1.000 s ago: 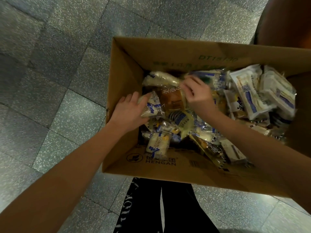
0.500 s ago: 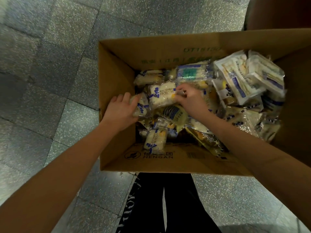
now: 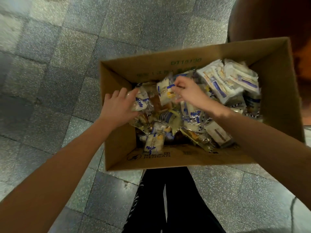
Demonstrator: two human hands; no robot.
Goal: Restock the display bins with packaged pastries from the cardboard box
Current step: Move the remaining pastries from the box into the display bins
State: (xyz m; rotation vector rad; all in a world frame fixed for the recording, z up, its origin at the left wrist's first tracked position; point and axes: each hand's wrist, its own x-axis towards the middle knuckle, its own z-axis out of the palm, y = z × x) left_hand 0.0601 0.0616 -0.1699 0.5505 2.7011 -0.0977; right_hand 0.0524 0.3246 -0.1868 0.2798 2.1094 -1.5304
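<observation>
Packaged pastries (image 3: 190, 118) fill a cardboard box (image 3: 117, 148) that stands open on a speckled stone floor (image 3: 50, 81), and we look straight down into it. Most packets are clear film with white and blue print, heaped loosely. Larger white packets (image 3: 218, 83) lie piled toward the box's right side. One small packet (image 3: 154, 144) leans against the near wall, just above the printed logo.

Our left hand (image 3: 116, 108) reaches over the box's left wall and grips a pastry packet (image 3: 140, 101), thumb and fingers curled about it. Our right hand (image 3: 188, 93) is over the middle of the heap, its fingertips pinching the edge of a second packet (image 3: 165, 91), which stands tilted above the others. The two held packets are just beside each other.

Black trousers (image 3: 176, 199) show below the box's near wall. A rounded brown object (image 3: 269, 19) sits beyond the far right corner; we cannot tell what it is.
</observation>
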